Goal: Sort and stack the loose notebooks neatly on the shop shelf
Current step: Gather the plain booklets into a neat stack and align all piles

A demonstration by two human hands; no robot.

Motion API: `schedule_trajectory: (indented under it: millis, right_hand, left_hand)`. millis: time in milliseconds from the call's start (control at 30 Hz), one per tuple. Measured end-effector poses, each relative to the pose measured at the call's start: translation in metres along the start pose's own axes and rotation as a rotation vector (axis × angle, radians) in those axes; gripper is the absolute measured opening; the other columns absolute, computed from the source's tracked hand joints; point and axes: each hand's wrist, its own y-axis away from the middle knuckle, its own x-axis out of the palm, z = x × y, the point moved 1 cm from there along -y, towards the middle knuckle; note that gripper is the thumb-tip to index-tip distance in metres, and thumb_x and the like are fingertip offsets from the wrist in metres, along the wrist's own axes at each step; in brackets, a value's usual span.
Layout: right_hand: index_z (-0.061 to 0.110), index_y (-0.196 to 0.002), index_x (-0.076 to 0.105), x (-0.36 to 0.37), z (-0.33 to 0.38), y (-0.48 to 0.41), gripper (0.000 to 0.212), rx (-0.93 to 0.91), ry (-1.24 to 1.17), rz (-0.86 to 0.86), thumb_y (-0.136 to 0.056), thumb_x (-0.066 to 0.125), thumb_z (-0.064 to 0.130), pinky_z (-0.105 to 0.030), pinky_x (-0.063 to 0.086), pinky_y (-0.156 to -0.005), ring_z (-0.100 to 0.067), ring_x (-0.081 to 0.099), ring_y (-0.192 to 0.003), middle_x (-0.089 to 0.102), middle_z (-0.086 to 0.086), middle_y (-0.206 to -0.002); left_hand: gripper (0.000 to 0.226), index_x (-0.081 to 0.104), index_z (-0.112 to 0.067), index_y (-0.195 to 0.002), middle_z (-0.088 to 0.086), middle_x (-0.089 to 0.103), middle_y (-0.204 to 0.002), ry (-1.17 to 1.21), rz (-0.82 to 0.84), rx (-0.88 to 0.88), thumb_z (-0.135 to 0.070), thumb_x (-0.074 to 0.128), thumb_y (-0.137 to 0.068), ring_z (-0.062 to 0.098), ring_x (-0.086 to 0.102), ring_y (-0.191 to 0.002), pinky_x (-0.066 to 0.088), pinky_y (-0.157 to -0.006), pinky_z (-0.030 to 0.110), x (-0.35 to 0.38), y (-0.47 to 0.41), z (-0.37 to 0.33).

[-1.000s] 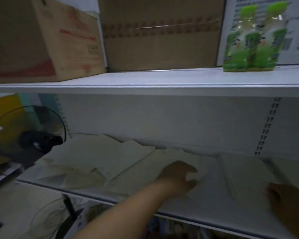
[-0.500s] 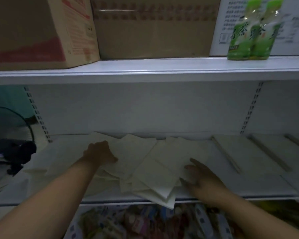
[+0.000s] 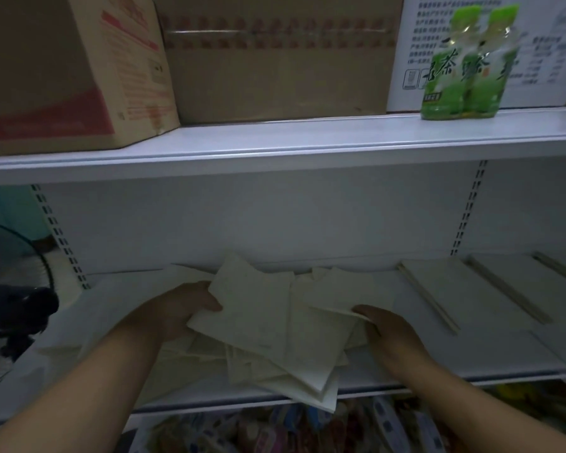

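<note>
**Head view.** A loose pile of thin cream paper-covered notebooks [image 3: 275, 331] lies fanned and overlapping at the centre of the lower white metal shelf [image 3: 406, 367]. Its nearest corners overhang the shelf's front edge.

- **Left hand** [image 3: 177, 317]: grasps the pile's left edge, thumb on the top cover and fingers curled behind it.
- **Right hand** [image 3: 394, 335]: grasps the pile's right edge, thumb over a raised cover and fingers tucked beneath.
- **Right part of the same shelf:** flat cream notebooks with tan spines [image 3: 464, 289] lie side by side in a row, apart from the pile.
- **Upper white shelf** [image 3: 307, 138]: carries a brown cardboard box with red print [image 3: 79, 70], a plain brown cardboard box [image 3: 275, 76] and a wrapped pair of green tea bottles [image 3: 468, 63].
- **Far left:** a black wire-guarded fan [image 3: 13, 308] stands beside the shelving.
</note>
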Motion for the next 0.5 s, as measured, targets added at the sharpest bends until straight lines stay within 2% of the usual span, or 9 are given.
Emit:
schedule_trajectory:
  millis: [67,133,167,233,267,300,367,433,500]
  right_hand:
    - [0.016,-0.127,0.058,-0.002,-0.001,-0.002,0.038,-0.076,-0.120,-0.206,-0.098,0.032,0.015,-0.022,0.032,-0.104,-0.021,0.046,-0.127,0.051,0.008,-0.132]
    - [0.019,-0.113,0.068,-0.001,0.008,-0.004,0.041,-0.279,-0.216,-0.388,-0.089,0.036,0.012,-0.022,0.030,-0.105,-0.020,0.045,-0.126,0.050,0.020,-0.125]
    - [0.024,-0.106,0.070,0.003,0.016,-0.005,0.041,-0.396,-0.254,-0.414,-0.085,0.041,0.007,-0.018,0.031,-0.105,-0.016,0.044,-0.124,0.050,0.027,-0.122]
    - [0.028,-0.105,0.064,0.016,0.037,-0.004,0.043,-0.577,-0.263,-0.376,-0.079,0.047,-0.002,-0.008,0.029,-0.104,-0.007,0.042,-0.121,0.057,0.026,-0.117]
    - [0.027,-0.107,0.061,0.023,0.048,-0.001,0.044,-0.629,-0.256,-0.334,-0.078,0.046,-0.002,-0.006,0.028,-0.104,-0.006,0.041,-0.121,0.060,0.019,-0.115]
    - [0.026,-0.109,0.061,0.030,0.058,0.003,0.044,-0.677,-0.261,-0.279,-0.077,0.044,0.001,-0.008,0.029,-0.104,-0.007,0.041,-0.123,0.062,0.014,-0.114]
    - [0.024,-0.109,0.063,0.045,0.067,0.010,0.044,-0.782,-0.272,-0.161,-0.074,0.042,0.006,-0.018,0.035,-0.106,-0.012,0.043,-0.125,0.065,0.007,-0.116]
    - [0.026,-0.117,0.061,0.056,0.068,0.012,0.047,-0.814,-0.207,-0.039,-0.076,0.043,0.011,-0.032,0.036,-0.110,-0.013,0.036,-0.133,0.057,0.003,-0.133]
    - [0.029,-0.141,0.039,0.058,0.067,0.010,0.059,-0.692,-0.071,0.082,-0.083,0.044,0.022,-0.039,0.017,-0.119,-0.010,0.007,-0.146,0.016,0.006,-0.157]
  left_hand:
    - [0.072,0.057,-0.013,-0.121,0.015,0.065,-0.113,0.079,0.048,0.048,-0.002,0.059,-0.050,0.032,0.061,-0.097,0.049,-0.081,0.035,0.011,0.015,0.008]
    - [0.070,0.054,-0.016,-0.125,0.016,0.063,-0.118,0.160,0.058,0.089,-0.003,0.057,-0.056,0.035,0.060,-0.103,0.047,-0.088,0.043,0.018,0.020,0.019]
    - [0.066,0.053,-0.017,-0.126,0.016,0.064,-0.118,0.201,0.044,0.100,-0.004,0.062,-0.061,0.036,0.060,-0.105,0.047,-0.090,0.047,0.022,0.021,0.024]
    - [0.035,0.057,-0.021,-0.116,0.009,0.068,-0.105,0.254,-0.014,0.108,-0.015,0.067,-0.083,0.030,0.064,-0.096,0.056,-0.079,0.041,0.035,0.024,0.032]
    - [0.017,0.059,-0.022,-0.109,0.005,0.070,-0.097,0.280,-0.037,0.094,-0.022,0.059,-0.092,0.026,0.066,-0.089,0.059,-0.068,0.035,0.042,0.026,0.034]
    - [0.012,0.060,-0.022,-0.104,0.003,0.072,-0.090,0.306,-0.060,0.079,-0.026,0.052,-0.095,0.024,0.067,-0.084,0.059,-0.060,0.031,0.047,0.027,0.036]
    - [0.013,0.060,-0.018,-0.105,0.004,0.074,-0.087,0.323,-0.069,0.080,-0.019,0.053,-0.094,0.023,0.069,-0.080,0.058,-0.057,0.029,0.052,0.031,0.042]
    - [0.029,0.057,-0.013,-0.115,0.010,0.072,-0.097,0.299,-0.069,0.110,-0.005,0.059,-0.087,0.029,0.068,-0.085,0.057,-0.065,0.034,0.047,0.039,0.044]
    - [0.042,0.055,-0.013,-0.120,0.014,0.070,-0.103,0.309,-0.095,0.134,0.000,0.064,-0.081,0.033,0.067,-0.090,0.056,-0.069,0.037,0.035,0.047,0.046]
